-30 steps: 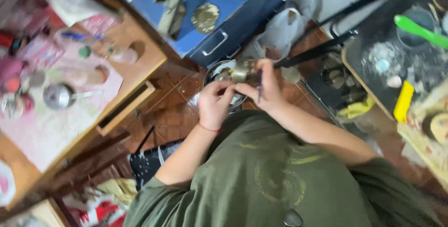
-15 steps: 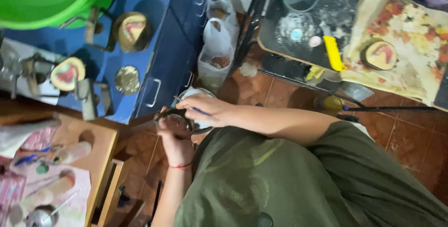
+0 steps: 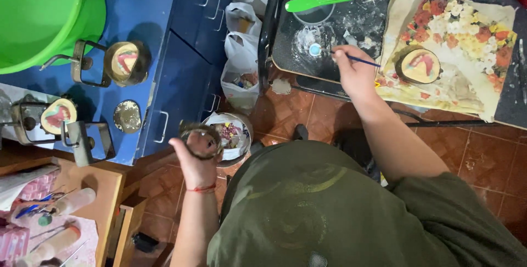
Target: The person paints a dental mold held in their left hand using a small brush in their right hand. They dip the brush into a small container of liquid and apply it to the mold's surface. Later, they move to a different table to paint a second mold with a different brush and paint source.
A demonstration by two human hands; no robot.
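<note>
My left hand (image 3: pixel 196 160) holds a small round metal ring mold (image 3: pixel 201 138) up in front of my body, above a bin on the floor. My right hand (image 3: pixel 354 72) reaches out to the black worktop (image 3: pixel 296 53) and grips a thin blue-handled brush (image 3: pixel 362 60), its tip near a small pale blue dot of paint or a cap (image 3: pixel 314 49). A round painted disc (image 3: pixel 419 65) in a ring lies on flowered paper (image 3: pixel 466 42) just right of that hand.
A blue metal drawer cabinet (image 3: pixel 170 64) at left carries clamped round painted pieces (image 3: pixel 125 62) and a green bucket (image 3: pixel 44 14). A round bin with scraps (image 3: pixel 230 135) and white plastic bags (image 3: pixel 241 69) stand on the tiled floor. A wooden desk (image 3: pixel 71 212) is at lower left. A green spatula (image 3: pixel 318 1) lies over a cup.
My right hand left the ring mold and reached out to the black worktop with the brush. The left hand kept the mold and lifted it. The view swung toward the worktop.
</note>
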